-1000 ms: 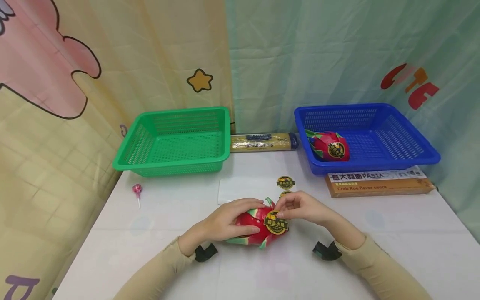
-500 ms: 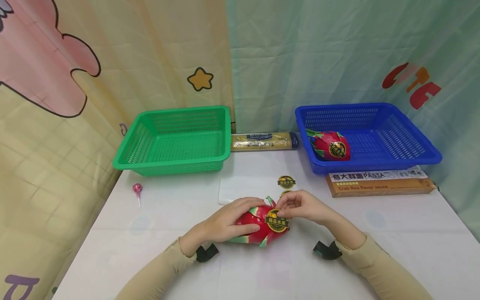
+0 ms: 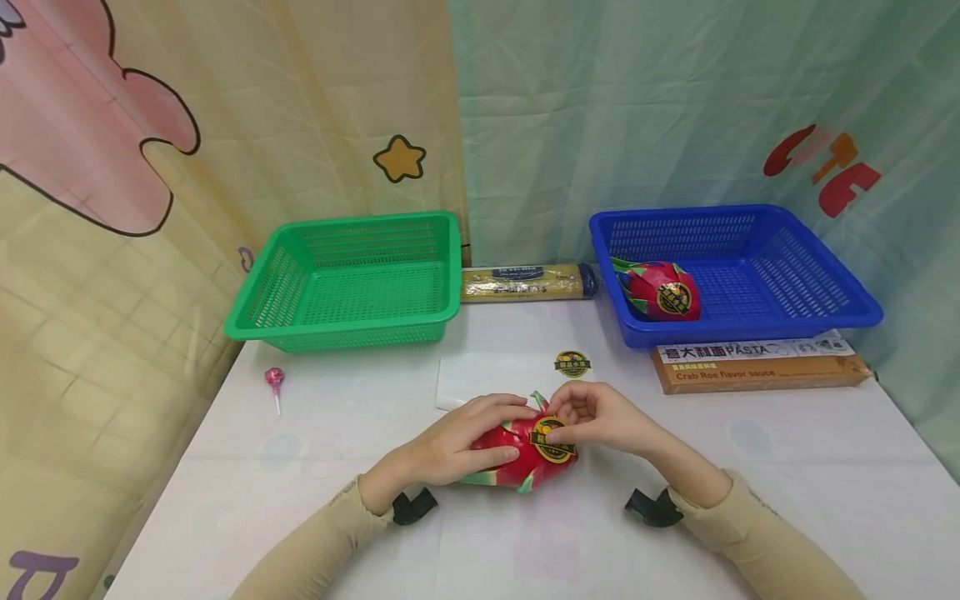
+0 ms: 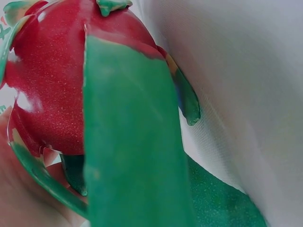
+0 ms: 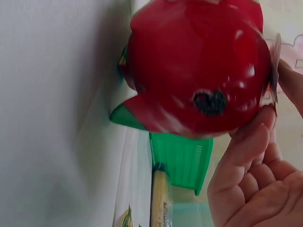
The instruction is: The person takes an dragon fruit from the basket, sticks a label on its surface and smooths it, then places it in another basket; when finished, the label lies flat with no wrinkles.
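A red dragon fruit (image 3: pixel 512 472) with green scale tips lies on the table in the head view. My left hand (image 3: pixel 453 442) grips it from the left, fingers over the top and thumb along the near side. On the fruit's right part sits a round black-and-gold sticker (image 3: pixel 555 453), with my right hand (image 3: pixel 611 417) pinching its edge, thumb over its face. In the right wrist view the sticker (image 5: pixel 276 66) appears edge-on, standing partly off the fruit's skin beside the thumb (image 5: pixel 291 82). Long green scales (image 4: pixel 132 127) hide much of the left hand's grip in the left wrist view.
Behind the fruit lies a white sheet (image 3: pixel 487 379) with another sticker (image 3: pixel 573 363). A green basket (image 3: pixel 345 329) and a blue basket (image 3: pixel 735 329) stand at the back, the blue one holding a dragon fruit (image 3: pixel 656 292). Spaghetti (image 3: pixel 525 284), a pasta box (image 3: pixel 757 375) and a lollipop (image 3: pixel 274 383) lie around.
My right thumb has slid left and down over the sticker's face, covering more of it. The left hand and the dragon fruit have stayed almost still.
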Available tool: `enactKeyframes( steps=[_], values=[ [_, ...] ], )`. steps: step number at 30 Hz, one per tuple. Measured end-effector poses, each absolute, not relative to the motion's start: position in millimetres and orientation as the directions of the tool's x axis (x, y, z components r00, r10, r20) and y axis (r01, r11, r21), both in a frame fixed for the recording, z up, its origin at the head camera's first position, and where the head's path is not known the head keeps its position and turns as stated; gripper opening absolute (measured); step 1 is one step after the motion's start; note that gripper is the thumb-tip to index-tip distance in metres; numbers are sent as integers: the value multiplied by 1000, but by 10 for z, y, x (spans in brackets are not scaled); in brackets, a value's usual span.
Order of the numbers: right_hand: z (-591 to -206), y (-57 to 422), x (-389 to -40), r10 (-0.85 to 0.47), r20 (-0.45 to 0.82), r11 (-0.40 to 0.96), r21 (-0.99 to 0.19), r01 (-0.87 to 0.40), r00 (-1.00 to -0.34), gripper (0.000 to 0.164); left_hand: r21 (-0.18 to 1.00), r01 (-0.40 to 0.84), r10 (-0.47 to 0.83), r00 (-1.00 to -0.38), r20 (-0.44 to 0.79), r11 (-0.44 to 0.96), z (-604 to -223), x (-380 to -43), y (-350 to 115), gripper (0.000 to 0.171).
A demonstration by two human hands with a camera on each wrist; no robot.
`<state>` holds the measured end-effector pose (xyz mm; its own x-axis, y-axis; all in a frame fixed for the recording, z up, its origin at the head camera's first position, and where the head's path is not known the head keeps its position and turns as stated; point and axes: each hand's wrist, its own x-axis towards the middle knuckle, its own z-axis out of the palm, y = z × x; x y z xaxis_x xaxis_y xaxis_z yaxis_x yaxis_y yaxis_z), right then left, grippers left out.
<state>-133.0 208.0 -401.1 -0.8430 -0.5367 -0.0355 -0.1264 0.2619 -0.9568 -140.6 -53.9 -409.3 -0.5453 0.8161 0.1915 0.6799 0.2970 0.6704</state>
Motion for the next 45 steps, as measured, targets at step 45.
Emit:
enactKeyframes(
  steps=[45],
  values=[
    [-3972, 2074, -1317, -595, -154, 101, -988, 117, -789, 10, 583, 742, 775, -566, 280, 331, -4094, -1331, -417, 37]
  ],
)
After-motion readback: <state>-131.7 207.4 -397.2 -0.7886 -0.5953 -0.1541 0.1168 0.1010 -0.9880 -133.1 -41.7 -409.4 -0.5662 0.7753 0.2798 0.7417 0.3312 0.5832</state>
